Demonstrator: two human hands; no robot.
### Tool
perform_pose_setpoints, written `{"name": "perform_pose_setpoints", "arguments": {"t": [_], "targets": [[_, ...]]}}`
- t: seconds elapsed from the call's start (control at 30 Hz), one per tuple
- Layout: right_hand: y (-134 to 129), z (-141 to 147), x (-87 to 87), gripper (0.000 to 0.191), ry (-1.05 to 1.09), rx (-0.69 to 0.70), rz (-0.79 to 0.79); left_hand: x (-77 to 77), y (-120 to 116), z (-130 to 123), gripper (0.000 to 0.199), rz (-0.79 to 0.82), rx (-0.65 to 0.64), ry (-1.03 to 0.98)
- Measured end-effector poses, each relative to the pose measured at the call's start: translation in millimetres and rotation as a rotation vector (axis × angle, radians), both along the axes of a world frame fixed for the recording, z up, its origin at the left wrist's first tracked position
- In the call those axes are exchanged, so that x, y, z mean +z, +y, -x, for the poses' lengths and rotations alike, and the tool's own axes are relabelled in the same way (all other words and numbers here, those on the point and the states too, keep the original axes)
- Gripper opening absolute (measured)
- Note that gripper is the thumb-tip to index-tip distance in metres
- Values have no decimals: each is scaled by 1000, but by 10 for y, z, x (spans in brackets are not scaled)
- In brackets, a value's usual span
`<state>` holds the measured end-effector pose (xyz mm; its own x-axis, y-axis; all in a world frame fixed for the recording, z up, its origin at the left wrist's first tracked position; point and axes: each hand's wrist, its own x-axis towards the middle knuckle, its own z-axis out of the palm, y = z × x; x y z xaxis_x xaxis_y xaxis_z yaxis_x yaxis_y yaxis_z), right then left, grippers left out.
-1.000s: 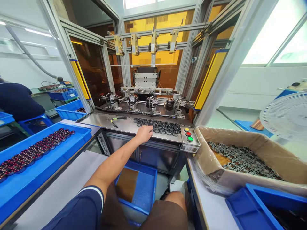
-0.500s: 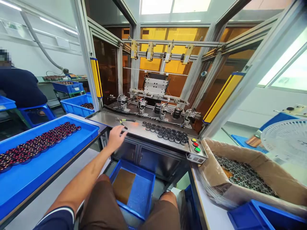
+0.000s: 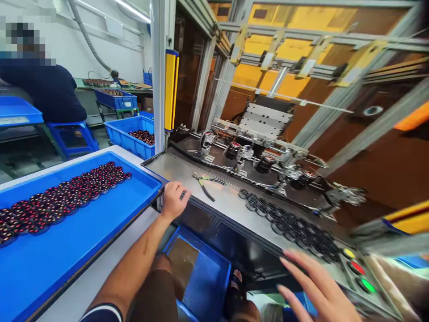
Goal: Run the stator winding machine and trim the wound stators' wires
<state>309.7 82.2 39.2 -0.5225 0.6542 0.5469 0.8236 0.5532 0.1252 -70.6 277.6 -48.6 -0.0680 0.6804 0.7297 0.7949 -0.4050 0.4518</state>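
My left hand (image 3: 174, 200) is held over the steel work surface's front edge, close to the corner of the blue tray. Its fingers are loosely bent, with a dark gap between thumb and fingers and no part recognisable in it. Pliers (image 3: 204, 184) with green-and-black handles lie just to its right. My right hand (image 3: 318, 286), blurred, reaches in at the lower right with fingers spread, holding nothing. Beyond it, black ring-shaped parts (image 3: 288, 223) stand in rows on the steel surface (image 3: 228, 197). The blue tray (image 3: 100, 223) on the left carries many dark round parts with reddish centres (image 3: 73, 192).
A machine fixture (image 3: 264, 120) with several stations spans the back. Yellow, red and green buttons (image 3: 358, 268) sit at the right front. A blue bin (image 3: 208, 273) is below, between my legs. A person in dark clothing (image 3: 40, 89) sits at the far left.
The view has turned left and moved closer to the machine. My right hand has come into view at the lower right. My left hand stays near the steel surface's front edge.
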Motion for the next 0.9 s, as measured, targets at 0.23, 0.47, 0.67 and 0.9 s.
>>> {"name": "perform_pose_setpoints", "arguments": {"t": [0.23, 0.47, 0.67, 0.9], "targets": [[2264, 1333, -131, 67, 49, 73, 186, 59, -56, -5, 14, -30, -31, 15], [2365, 1404, -357, 82, -1, 107, 253, 273, -146, -11, 8, 137, -54, -60], [2318, 1362, -380, 64, 94, 110, 358, 410, -173, 35, 14, 271, -77, -54], [2351, 1647, -5, 48, 148, -59, 677, 971, -138, 130, 19, 413, -158, 53]]}}
